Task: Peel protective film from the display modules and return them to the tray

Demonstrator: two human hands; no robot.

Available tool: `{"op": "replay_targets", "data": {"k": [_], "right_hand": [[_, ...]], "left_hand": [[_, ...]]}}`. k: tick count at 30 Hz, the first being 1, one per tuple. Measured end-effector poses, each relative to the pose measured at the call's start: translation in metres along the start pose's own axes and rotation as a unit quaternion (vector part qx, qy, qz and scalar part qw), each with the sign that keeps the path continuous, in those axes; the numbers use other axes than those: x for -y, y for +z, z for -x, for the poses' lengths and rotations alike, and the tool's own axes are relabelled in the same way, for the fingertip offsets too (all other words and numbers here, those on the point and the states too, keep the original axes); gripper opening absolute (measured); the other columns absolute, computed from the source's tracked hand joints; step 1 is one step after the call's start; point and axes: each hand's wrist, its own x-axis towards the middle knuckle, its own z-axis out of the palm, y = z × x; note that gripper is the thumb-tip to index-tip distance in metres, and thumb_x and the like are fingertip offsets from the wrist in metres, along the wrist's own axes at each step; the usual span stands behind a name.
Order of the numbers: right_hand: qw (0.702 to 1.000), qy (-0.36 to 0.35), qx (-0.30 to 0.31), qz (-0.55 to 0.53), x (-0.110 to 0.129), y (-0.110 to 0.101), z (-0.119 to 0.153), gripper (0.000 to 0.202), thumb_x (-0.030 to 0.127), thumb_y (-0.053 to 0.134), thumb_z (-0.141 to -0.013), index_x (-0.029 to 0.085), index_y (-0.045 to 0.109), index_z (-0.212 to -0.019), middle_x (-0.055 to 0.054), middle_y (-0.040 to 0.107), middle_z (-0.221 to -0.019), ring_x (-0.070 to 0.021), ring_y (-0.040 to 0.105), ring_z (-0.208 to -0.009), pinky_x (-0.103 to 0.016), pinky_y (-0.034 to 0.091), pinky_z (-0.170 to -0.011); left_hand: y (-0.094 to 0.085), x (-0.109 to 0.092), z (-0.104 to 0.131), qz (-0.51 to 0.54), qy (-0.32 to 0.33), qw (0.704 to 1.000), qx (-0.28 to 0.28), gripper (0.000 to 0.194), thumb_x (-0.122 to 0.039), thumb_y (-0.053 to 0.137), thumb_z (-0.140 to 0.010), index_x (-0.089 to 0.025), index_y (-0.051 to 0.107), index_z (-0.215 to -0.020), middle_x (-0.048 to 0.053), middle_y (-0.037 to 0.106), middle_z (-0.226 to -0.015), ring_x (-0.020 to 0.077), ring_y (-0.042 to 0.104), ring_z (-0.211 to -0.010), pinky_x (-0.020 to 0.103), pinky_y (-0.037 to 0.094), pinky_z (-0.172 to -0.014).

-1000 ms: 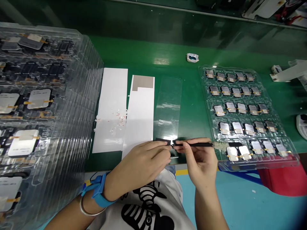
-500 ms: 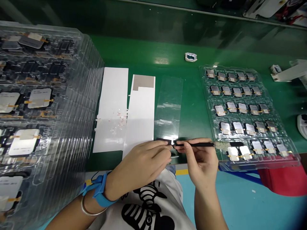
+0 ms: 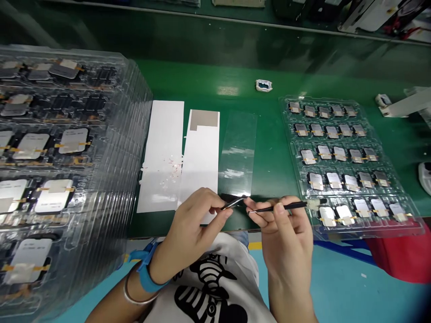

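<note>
My left hand [image 3: 197, 220], wearing a blue wrist strap, is closed in a pinch on a thin, dark flat piece [image 3: 233, 203] with a shiny edge. What kind of part it is cannot be made out. In my right hand [image 3: 286, 224] lies a slim black stick-like tool [image 3: 292, 205], its light-coloured section towards the right and its narrow tip pointing left. The fingertips of my right hand are close to the right end of the dark piece; whether they touch it is unclear. Both hands are over the table's front edge.
Two white sheets [image 3: 163, 134] [image 3: 204, 152] and a clear film strip [image 3: 237, 148] lie ahead. Stacked clear trays [image 3: 134, 116] rise high on the left. Another clear tray [image 3: 292, 134] with several small screen-like parts sits right. A small white frame [image 3: 263, 85] lies farther back.
My left hand has turned and opened away from my right, bringing the dark piece into sight. The tool has tilted, and its tip has moved slightly right and down.
</note>
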Motion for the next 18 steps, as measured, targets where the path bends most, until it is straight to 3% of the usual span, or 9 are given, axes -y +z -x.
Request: {"op": "replay_targets", "data": {"k": [5,9,13,18], "right_hand": [[0.991,-0.125,0.006,0.054,0.003,0.021,0.009,0.009,0.016,0.055,-0.097,0.023,0.051,-0.099,0.0,0.069,-0.085,-0.0163,0.073,-0.084,-0.039,0.064,-0.083],[0.971,-0.206,0.019,0.117,0.005,0.028,0.013,0.014,0.012,0.056,-0.094,0.024,0.05,-0.099,-0.001,0.067,-0.083,-0.0162,0.07,-0.08,-0.038,0.063,-0.08],[0.961,-0.24,0.021,0.134,0.004,0.031,0.014,0.017,0.01,0.057,-0.093,0.024,0.051,-0.101,-0.002,0.065,-0.083,-0.0186,0.07,-0.082,-0.04,0.063,-0.076],[0.959,-0.255,0.023,0.12,0.002,0.035,0.015,0.018,0.008,0.056,-0.094,0.023,0.051,-0.102,-0.001,0.064,-0.083,-0.0183,0.07,-0.083,-0.044,0.062,-0.084]], "left_hand": [[0.001,-0.003,0.001,-0.03,-0.032,0.998,0.038,0.008,-0.012,0.054,-0.093,-0.019,0.053,-0.091,-0.002,0.06,-0.078,0.0113,0.058,-0.07,0.022,0.048,-0.064],[-0.001,-0.004,-0.002,0.005,-0.018,0.996,0.082,0.029,-0.009,0.048,-0.096,-0.019,0.056,-0.122,0.004,0.068,-0.1,0.0146,0.064,-0.089,0.025,0.052,-0.077],[-0.002,-0.005,-0.003,0.01,-0.019,0.994,0.106,0.046,-0.009,0.041,-0.099,-0.021,0.045,-0.143,0.004,0.065,-0.095,0.0154,0.062,-0.081,0.026,0.051,-0.07],[0.001,-0.005,-0.001,0.008,-0.025,0.995,0.097,0.047,-0.011,0.039,-0.099,-0.021,0.044,-0.144,0.005,0.063,-0.091,0.0159,0.06,-0.076,0.026,0.05,-0.065]]}}
